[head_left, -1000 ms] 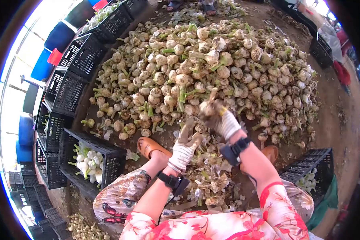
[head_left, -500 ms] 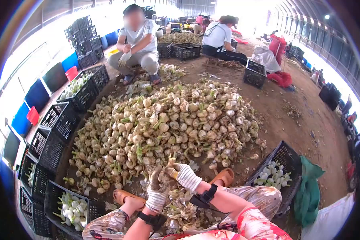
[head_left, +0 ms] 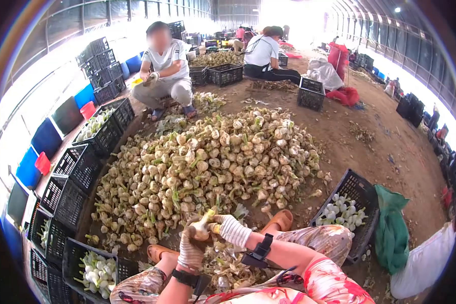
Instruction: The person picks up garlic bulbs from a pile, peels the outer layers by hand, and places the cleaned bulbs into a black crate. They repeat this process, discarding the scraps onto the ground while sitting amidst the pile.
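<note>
Both my hands wear striped white work gloves and meet low in the middle of the head view. My left hand point(head_left: 190, 250) and my right hand point(head_left: 230, 229) together grip one garlic bulb point(head_left: 201, 229), its pale stem pointing up. Just beyond them lies a big heap of unpeeled garlic bulbs point(head_left: 207, 162) with green stems on the dirt floor. Peelings point(head_left: 227, 266) lie between my knees. A black strap with a device sits on each wrist.
Black crates: one with peeled white garlic at lower left point(head_left: 93, 266), another at right point(head_left: 347, 213), an empty row along the left point(head_left: 68, 175). A green bag point(head_left: 390, 230) lies right. A person squats behind the heap point(head_left: 162, 71); another sits farther back point(head_left: 263, 53).
The view has lifted from straight down at the heap to the whole shed. My hands have come in close to my knees, both still on a garlic bulb.
</note>
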A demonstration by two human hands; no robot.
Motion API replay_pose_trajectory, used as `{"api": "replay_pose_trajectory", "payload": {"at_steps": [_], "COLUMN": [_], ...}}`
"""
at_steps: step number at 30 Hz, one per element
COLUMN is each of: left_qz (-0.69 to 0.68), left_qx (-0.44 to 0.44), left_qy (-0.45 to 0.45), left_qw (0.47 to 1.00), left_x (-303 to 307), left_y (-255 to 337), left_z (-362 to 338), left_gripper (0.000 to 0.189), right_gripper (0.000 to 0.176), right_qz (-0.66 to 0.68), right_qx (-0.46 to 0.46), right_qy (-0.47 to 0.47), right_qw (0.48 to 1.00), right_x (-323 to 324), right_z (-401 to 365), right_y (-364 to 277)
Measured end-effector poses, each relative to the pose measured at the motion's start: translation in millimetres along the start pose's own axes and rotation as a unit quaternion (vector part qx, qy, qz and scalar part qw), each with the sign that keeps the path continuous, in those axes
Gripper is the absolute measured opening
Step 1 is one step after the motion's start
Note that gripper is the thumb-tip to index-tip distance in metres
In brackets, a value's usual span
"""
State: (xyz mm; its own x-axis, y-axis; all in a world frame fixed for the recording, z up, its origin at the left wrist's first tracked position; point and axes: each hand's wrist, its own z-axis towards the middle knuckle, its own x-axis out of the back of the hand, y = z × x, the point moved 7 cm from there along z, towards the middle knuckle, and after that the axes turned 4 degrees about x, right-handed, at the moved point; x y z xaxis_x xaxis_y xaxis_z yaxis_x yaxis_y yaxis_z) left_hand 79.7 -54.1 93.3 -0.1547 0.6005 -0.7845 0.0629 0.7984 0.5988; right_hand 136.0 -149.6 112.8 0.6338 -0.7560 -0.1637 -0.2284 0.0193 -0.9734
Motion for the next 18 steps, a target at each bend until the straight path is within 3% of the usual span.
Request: {"api": "replay_pose_trajectory", "payload": {"at_steps": [1,2,4,5,8,9,10,11,12,13,14,15,18], "left_qz": [-0.040,-0.092,-0.187,-0.122,-0.058,0.056,0.128,0.247,0.261,0.295,0.333,0.291,0.414], "left_qx": [0.026,0.064,0.077,0.101,-0.034,-0.064,-0.190,-0.261,-0.281,-0.315,-0.339,-0.284,-0.282], "left_qy": [0.033,0.025,0.094,0.038,0.078,0.016,0.111,0.124,0.157,0.119,0.099,0.090,0.061], "left_qw": [0.998,0.993,0.975,0.987,0.995,0.996,0.967,0.925,0.910,0.894,0.874,0.909,0.863], "left_x": [14,18,33,27,-7,-3,16,9,7,5,-3,-3,-15], "left_y": [-5,-8,-14,-11,15,26,31,42,51,57,69,72,91], "left_z": [4,4,12,10,-3,5,-1,-9,-13,-13,-15,-13,-18], "left_gripper": [0.045,0.042,0.042,0.042,0.038,0.039,0.059,0.073,0.072,0.073,0.071,0.069,0.058], "right_gripper": [0.020,0.017,0.017,0.016,0.015,0.015,0.015,0.017,0.019,0.020,0.021,0.023,0.016], "right_qz": [-0.053,-0.030,0.084,0.093,0.013,-0.067,0.014,0.215,0.413,0.174,-0.063,-0.114,-0.071], "right_qx": [0.010,-0.029,0.026,0.012,0.235,0.181,0.252,0.189,0.117,0.216,0.307,0.291,0.335], "right_qy": [0.012,0.020,0.052,0.081,0.177,0.157,0.163,0.126,0.119,0.117,0.163,0.128,0.062], "right_qw": [0.998,0.999,0.995,0.992,0.956,0.969,0.954,0.950,0.895,0.954,0.936,0.941,0.938], "right_x": [-2,-3,-2,0,-2,-10,-11,-20,-30,-30,-31,-33,-35], "right_z": [2,1,14,17,21,6,15,17,17,10,-1,-6,-8], "right_y": [-2,2,18,28,24,2,17,17,18,-3,-23,-36,-53]}}
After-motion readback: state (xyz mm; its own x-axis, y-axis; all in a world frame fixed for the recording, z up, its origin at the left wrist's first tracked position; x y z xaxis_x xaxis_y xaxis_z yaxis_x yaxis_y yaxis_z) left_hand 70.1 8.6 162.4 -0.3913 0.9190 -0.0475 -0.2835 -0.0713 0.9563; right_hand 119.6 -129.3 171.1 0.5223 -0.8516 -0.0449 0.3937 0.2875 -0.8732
